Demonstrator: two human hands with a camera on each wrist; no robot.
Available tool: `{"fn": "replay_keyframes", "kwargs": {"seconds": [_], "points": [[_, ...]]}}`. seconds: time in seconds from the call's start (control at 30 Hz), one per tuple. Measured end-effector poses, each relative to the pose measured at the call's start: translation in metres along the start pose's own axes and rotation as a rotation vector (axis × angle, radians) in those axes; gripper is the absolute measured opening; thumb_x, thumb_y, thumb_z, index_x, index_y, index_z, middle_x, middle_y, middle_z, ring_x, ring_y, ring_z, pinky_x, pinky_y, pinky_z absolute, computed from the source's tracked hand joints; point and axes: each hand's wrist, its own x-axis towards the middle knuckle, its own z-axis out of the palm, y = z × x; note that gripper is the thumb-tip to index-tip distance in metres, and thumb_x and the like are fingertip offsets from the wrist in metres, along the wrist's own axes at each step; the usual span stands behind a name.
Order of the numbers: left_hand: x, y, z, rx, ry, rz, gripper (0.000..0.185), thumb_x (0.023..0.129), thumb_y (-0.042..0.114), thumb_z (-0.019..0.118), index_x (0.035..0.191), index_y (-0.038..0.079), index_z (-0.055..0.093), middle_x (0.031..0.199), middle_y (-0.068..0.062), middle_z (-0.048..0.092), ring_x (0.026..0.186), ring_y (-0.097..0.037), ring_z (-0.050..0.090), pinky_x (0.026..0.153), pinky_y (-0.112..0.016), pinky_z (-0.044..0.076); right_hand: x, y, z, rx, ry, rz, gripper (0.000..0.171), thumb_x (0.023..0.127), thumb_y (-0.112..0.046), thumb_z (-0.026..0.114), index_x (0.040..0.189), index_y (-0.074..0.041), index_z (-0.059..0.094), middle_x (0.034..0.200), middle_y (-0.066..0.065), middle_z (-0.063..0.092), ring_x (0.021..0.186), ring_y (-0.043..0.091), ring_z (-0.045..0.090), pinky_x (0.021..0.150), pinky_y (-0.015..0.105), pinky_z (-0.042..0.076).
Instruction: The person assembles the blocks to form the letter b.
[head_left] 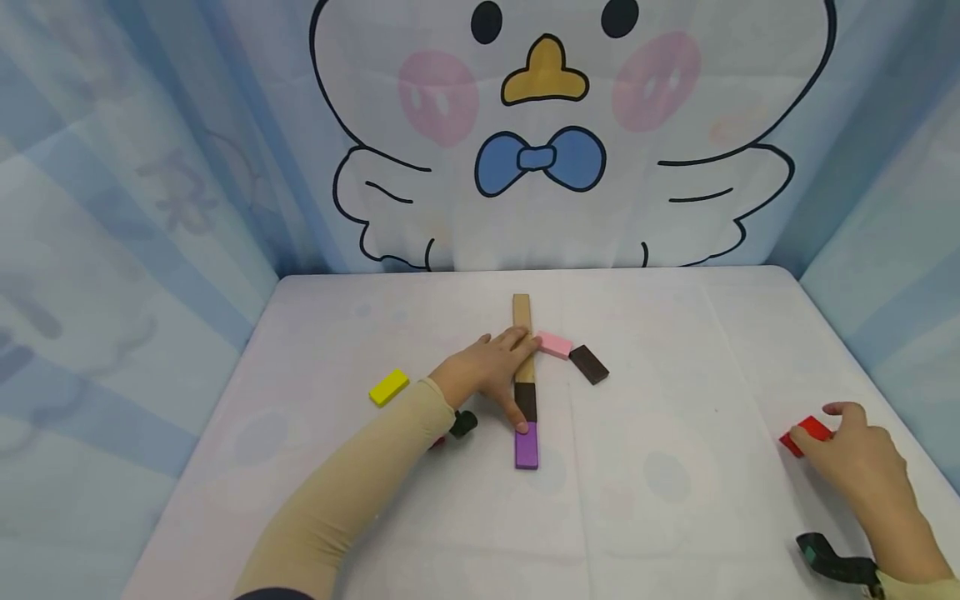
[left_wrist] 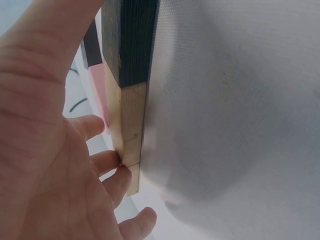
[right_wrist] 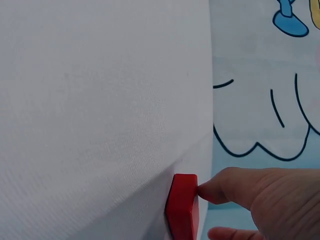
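Note:
My left hand (head_left: 491, 367) spreads over a straight row of blocks on the white table. Its fingertips touch the plain wooden blocks (head_left: 522, 310), and the thumb rests at the top edge of the purple block (head_left: 527, 450). Between these lies a dark brown block (head_left: 526, 402), large in the left wrist view. A pink block (head_left: 556, 345) sits just right of the fingertips, its corner by a second dark brown block (head_left: 589, 364). Far to the right, my right hand (head_left: 866, 462) pinches a red block (right_wrist: 183, 205) between thumb and finger, low over the table.
A yellow block (head_left: 388, 387) lies left of the row, beside my left sleeve (head_left: 360, 483). Something red shows partly from under that sleeve. Dark wrist cameras stick out by both wrists. A printed curtain (head_left: 540, 225) stands along the table's back edge.

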Motion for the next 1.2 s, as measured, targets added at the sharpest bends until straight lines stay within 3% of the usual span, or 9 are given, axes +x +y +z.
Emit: {"fn": "replay_keyframes", "kwargs": {"seconds": [0.23,0.57,1.03,1.2], "points": [[0.0,-0.001,0.0,0.008,-0.006,-0.006,0.144,0.062,0.074,0.087,0.168,0.022,0.005,0.175,-0.01,0.002,0.162,-0.024,0.009,0.13,-0.051,0.013,0.002,0.0,0.001,-0.01,-0.066,0.012,0.072,0.095,-0.026,0.062,0.139,0.02,0.028,0.124,0.045,0.045,0.108,0.057,0.051,0.084,0.064,0.054],[0.001,-0.001,0.001,0.012,0.002,-0.004,0.143,0.062,0.074,0.087,0.168,0.022,0.007,0.175,-0.01,0.003,0.162,-0.023,0.01,0.13,-0.051,0.014,0.0,-0.01,0.003,0.024,-0.086,-0.084,0.069,0.097,-0.03,0.062,0.139,0.017,0.034,0.127,0.044,0.047,0.111,0.058,0.049,0.083,0.064,0.053],[0.003,-0.003,0.004,0.003,-0.004,-0.017,0.144,0.061,0.073,0.088,0.168,0.025,0.005,0.175,-0.009,0.001,0.162,-0.023,0.01,0.13,-0.05,0.013,-0.008,-0.047,0.018,0.077,-0.098,-0.252,0.067,0.097,-0.034,0.066,0.139,0.013,0.042,0.121,0.04,0.057,0.099,0.048,0.059,0.071,0.051,0.057],[0.002,-0.004,0.004,0.013,0.007,-0.007,0.145,0.061,0.074,0.088,0.168,0.026,0.003,0.175,-0.009,0.002,0.161,-0.024,0.012,0.13,-0.049,0.015,-0.011,-0.063,0.023,0.093,-0.113,-0.273,0.066,0.096,-0.032,0.068,0.14,0.011,0.043,0.122,0.039,0.057,0.099,0.046,0.059,0.072,0.049,0.058]]}}
